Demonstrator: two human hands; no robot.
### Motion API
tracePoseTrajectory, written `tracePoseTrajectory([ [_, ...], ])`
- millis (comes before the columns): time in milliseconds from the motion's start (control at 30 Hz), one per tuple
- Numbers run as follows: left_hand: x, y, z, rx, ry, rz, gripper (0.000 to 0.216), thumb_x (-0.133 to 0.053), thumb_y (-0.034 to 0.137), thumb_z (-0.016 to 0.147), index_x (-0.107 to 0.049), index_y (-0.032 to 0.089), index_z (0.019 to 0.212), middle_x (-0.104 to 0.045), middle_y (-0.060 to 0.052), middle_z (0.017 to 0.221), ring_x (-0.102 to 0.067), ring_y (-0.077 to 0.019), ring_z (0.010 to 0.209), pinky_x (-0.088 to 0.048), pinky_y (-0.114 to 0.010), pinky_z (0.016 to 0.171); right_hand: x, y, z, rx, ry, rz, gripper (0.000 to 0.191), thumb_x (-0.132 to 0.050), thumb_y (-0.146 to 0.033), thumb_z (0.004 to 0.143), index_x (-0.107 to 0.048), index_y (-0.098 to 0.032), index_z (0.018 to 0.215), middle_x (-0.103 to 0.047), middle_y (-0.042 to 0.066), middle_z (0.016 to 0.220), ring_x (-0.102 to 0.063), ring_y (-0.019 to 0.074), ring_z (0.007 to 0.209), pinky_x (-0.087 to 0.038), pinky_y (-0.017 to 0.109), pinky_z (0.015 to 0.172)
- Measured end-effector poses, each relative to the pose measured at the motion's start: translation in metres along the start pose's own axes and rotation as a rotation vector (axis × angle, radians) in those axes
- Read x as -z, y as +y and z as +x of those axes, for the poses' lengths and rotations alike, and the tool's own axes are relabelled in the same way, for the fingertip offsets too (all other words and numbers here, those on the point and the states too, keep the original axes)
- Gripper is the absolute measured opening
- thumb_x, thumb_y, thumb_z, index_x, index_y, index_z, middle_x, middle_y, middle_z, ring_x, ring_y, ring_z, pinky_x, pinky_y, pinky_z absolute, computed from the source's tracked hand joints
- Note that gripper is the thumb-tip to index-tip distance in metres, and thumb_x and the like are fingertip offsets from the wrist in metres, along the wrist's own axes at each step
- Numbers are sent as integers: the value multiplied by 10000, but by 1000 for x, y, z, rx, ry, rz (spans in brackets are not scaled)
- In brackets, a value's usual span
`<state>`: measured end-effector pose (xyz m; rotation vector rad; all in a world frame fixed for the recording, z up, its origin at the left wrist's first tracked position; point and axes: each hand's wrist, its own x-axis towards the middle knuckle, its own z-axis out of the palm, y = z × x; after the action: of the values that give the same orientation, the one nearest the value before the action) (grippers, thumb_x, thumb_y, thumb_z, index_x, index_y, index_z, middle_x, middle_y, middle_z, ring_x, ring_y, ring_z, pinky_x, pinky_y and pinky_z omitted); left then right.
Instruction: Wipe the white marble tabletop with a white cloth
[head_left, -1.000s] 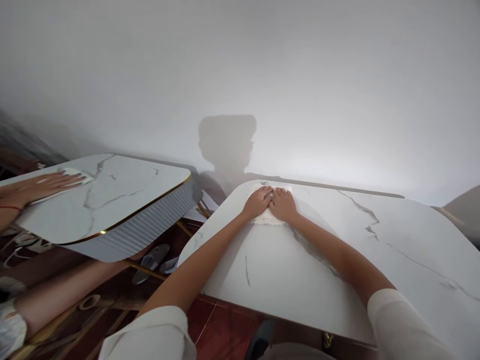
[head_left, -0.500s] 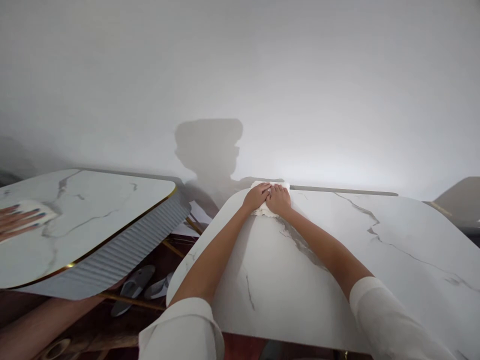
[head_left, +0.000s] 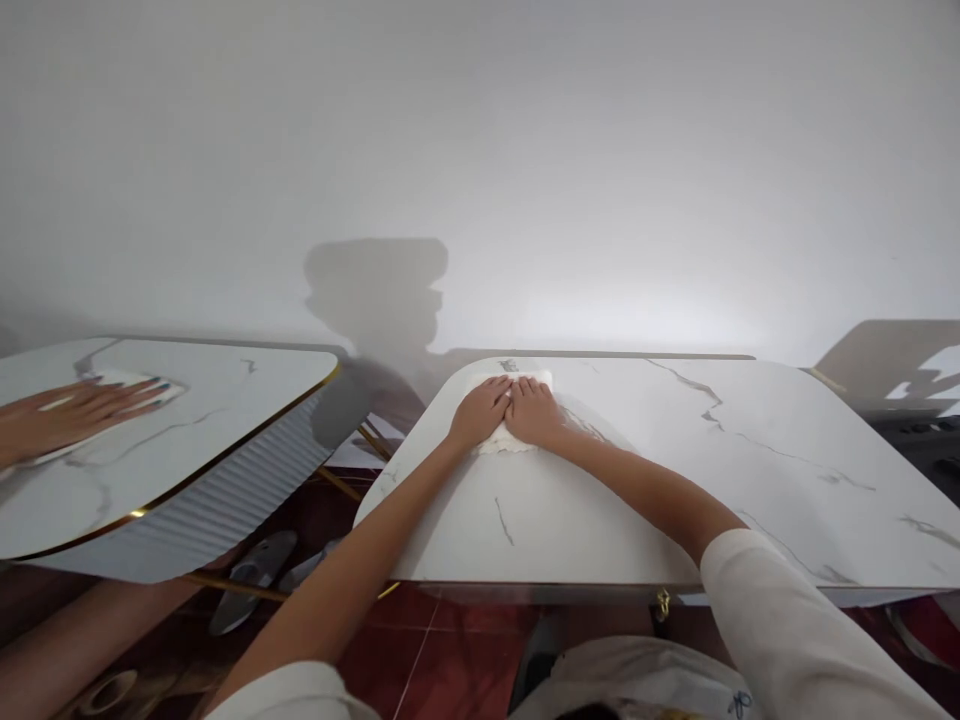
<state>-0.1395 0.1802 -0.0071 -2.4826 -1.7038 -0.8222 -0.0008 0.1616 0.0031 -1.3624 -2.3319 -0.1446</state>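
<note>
My left hand (head_left: 478,412) and my right hand (head_left: 534,412) lie side by side, palms down with fingers stretched flat, on a folded white cloth (head_left: 501,442). The cloth rests near the far left corner of a white marble-look table (head_left: 675,480). Both hands press on the cloth and hold nothing else. Most of the cloth is hidden beneath them; only its edges show.
A second marble-look table (head_left: 217,420) with a gold rim stands to the left. Another person's hand (head_left: 82,410) presses a white cloth on it. Slippers (head_left: 251,580) lie on the red tiled floor between the tables. A white wall stands close behind.
My hands and the cloth have slid back toward me from the table's far edge. The other person's hand has moved right on the left table.
</note>
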Motion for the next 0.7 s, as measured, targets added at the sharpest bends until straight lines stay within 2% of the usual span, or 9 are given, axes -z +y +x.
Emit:
tracePoseTrajectory([
  [233,25,28,-85,34,20,97,496,-279,283,887,-566,141,1266,-551,-82,1363,-458,-213,1304,-337,-420,1129,21,-41,-63,130,-25,39,516,-429,-256,930,-450,43,1350,-468,236,1393,-404,318,1288,-315,452,1055],
  [400,30,73,-126,47,16,154,507,-298,260,878,-551,83,1280,-542,-128,1364,-461,-225,1305,-343,-429,1128,43,-42,-113,175,-59,66,535,-424,-245,920,-438,49,1368,-448,226,1416,-386,329,1314,-288,443,1087],
  [567,15,118,-137,9,41,136,486,-326,234,880,-537,119,1303,-532,-113,1377,-452,-231,1310,-345,-448,1125,59,-17,-153,170,-19,51,528,-435,-241,903,-470,23,1358,-462,217,1408,-390,316,1323,-289,445,1095],
  [700,4,134,-111,17,27,81,459,-360,236,878,-553,133,1282,-539,-112,1368,-459,-254,1298,-353,-464,1111,62,12,-148,145,-41,16,509,-426,-235,900,-494,4,1345,-488,213,1386,-425,297,1304,-328,439,1073],
])
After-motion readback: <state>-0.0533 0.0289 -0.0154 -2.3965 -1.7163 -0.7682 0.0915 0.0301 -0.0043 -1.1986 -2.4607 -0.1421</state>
